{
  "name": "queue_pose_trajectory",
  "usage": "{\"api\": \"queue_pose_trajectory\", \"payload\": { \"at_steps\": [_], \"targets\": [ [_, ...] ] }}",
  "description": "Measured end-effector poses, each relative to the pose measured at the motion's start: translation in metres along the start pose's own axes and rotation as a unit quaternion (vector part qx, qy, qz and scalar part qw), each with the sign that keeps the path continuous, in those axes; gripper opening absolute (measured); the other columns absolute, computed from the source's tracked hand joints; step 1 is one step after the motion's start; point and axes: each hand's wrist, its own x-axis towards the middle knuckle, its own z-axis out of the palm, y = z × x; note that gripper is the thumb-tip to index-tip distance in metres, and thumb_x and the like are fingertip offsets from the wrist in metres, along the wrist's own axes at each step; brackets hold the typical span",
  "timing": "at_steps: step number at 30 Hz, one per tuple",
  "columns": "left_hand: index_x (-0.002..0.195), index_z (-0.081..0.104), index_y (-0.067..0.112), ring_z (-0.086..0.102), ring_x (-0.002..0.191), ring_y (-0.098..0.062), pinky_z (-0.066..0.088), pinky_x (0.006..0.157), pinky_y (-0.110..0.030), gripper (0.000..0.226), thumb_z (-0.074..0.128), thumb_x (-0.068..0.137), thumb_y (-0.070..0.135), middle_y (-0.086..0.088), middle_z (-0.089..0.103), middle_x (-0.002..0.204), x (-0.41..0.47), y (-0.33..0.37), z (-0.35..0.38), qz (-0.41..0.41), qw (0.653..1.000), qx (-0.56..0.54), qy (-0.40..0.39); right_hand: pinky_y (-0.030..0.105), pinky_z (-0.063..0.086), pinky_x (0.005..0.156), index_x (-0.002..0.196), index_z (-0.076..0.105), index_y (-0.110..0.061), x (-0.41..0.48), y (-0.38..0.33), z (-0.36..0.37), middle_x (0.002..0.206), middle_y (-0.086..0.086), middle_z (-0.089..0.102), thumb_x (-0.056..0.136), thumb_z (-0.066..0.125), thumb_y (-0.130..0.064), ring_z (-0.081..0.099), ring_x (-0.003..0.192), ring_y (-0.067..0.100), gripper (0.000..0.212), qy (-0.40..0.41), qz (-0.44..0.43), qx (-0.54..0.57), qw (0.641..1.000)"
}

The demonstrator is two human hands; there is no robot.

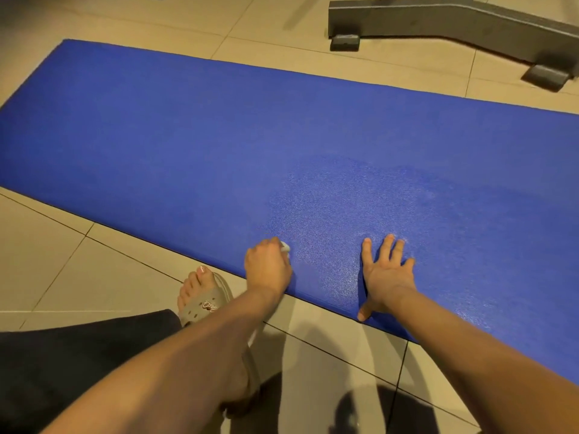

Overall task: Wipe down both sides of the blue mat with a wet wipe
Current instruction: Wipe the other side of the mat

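Note:
The blue mat [219,136] lies flat on the tiled floor, running from the far left to the right edge of the view. A paler, damp-looking patch shows on it just beyond my hands. My left hand [268,266] sits at the mat's near edge with its fingers curled over a small white wet wipe [285,246], of which only a corner peeks out. My right hand [387,274] presses flat on the mat to the right, fingers spread, thumb at the near edge.
A grey metal equipment base [445,23] with rubber feet stands on the tiles beyond the mat at the upper right. My foot in a grey sandal [203,296] and a dark trouser leg are just left of my left arm.

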Motion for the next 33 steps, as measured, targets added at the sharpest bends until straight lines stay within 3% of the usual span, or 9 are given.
{"api": "queue_pose_trajectory", "payload": {
  "at_steps": [6, 11, 18, 21, 23, 28, 33],
  "targets": [
    [0.101, 0.066, 0.016, 0.063, 0.097, -0.026, 0.044, 0.086, -0.037, 0.014, 0.055, 0.097, 0.024, -0.005, 0.069, 0.102, -0.055, 0.053, 0.027, 0.114, 0.992, -0.035, -0.044, 0.067, 0.021, 0.116, 0.152, -0.03, -0.009, 0.0, -0.001, -0.001, 0.157, 0.037, -0.019, 0.046, 0.086, -0.075, -0.011, 0.145, 0.059, 0.17, -0.001, 0.004, -0.005, 1.0],
    [0.101, 0.066, 0.021, 0.061, 0.099, -0.025, 0.038, 0.085, -0.037, 0.012, 0.056, 0.095, 0.025, -0.001, 0.069, 0.103, -0.026, 0.023, 0.008, 0.214, 0.973, 0.06, -0.058, 0.065, 0.022, 0.116, 0.153, -0.028, -0.011, -0.002, 0.001, -0.001, 0.159, 0.035, -0.017, 0.047, 0.085, -0.076, -0.009, 0.146, 0.058, 0.168, 0.005, -0.003, -0.003, 1.0],
    [0.106, 0.067, 0.013, 0.058, 0.099, -0.033, 0.044, 0.086, -0.042, 0.022, 0.053, 0.098, 0.028, -0.011, 0.063, 0.107, 0.032, -0.046, -0.024, 0.046, 0.992, 0.117, 0.016, 0.065, 0.02, 0.117, 0.152, -0.03, -0.011, -0.002, 0.002, -0.002, 0.158, 0.035, -0.019, 0.046, 0.085, -0.076, -0.011, 0.147, 0.057, 0.169, 0.006, -0.005, -0.001, 1.0],
    [0.098, 0.065, 0.011, 0.06, 0.095, -0.034, 0.048, 0.081, -0.041, 0.015, 0.055, 0.098, 0.022, -0.012, 0.066, 0.102, 0.027, -0.04, -0.02, -0.046, 0.998, 0.028, 0.035, 0.066, 0.022, 0.116, 0.152, -0.03, -0.011, 0.0, 0.0, 0.0, 0.159, 0.035, -0.017, 0.045, 0.085, -0.076, -0.01, 0.146, 0.058, 0.17, 0.007, 0.0, -0.002, 1.0],
    [0.091, 0.063, 0.011, 0.062, 0.092, -0.035, 0.047, 0.075, -0.039, 0.012, 0.055, 0.096, 0.017, -0.011, 0.067, 0.098, 0.009, -0.024, -0.01, -0.058, 0.998, -0.014, 0.023, 0.067, 0.022, 0.115, 0.152, -0.03, -0.011, 0.002, -0.001, 0.0, 0.158, 0.036, -0.017, 0.045, 0.086, -0.075, -0.01, 0.146, 0.059, 0.171, 0.005, 0.004, -0.004, 1.0],
    [0.095, 0.063, 0.01, 0.061, 0.094, -0.031, 0.043, 0.075, -0.037, 0.01, 0.054, 0.097, 0.014, -0.01, 0.067, 0.1, -0.036, 0.018, 0.014, 0.024, 0.998, -0.061, -0.009, 0.068, 0.023, 0.114, 0.151, -0.031, -0.009, 0.0, -0.003, -0.001, 0.157, 0.038, -0.017, 0.046, 0.086, -0.074, -0.009, 0.145, 0.06, 0.171, 0.0, 0.006, -0.007, 1.0],
    [0.095, 0.061, 0.017, 0.057, 0.093, -0.024, 0.041, 0.08, -0.033, 0.01, 0.052, 0.099, 0.019, -0.002, 0.064, 0.098, -0.055, 0.025, 0.021, 0.163, 0.984, -0.054, -0.056, 0.067, 0.022, 0.115, 0.151, -0.031, -0.009, -0.001, -0.002, -0.002, 0.157, 0.038, -0.018, 0.046, 0.087, -0.074, -0.009, 0.145, 0.06, 0.17, -0.004, 0.004, -0.002, 1.0]
  ]
}}
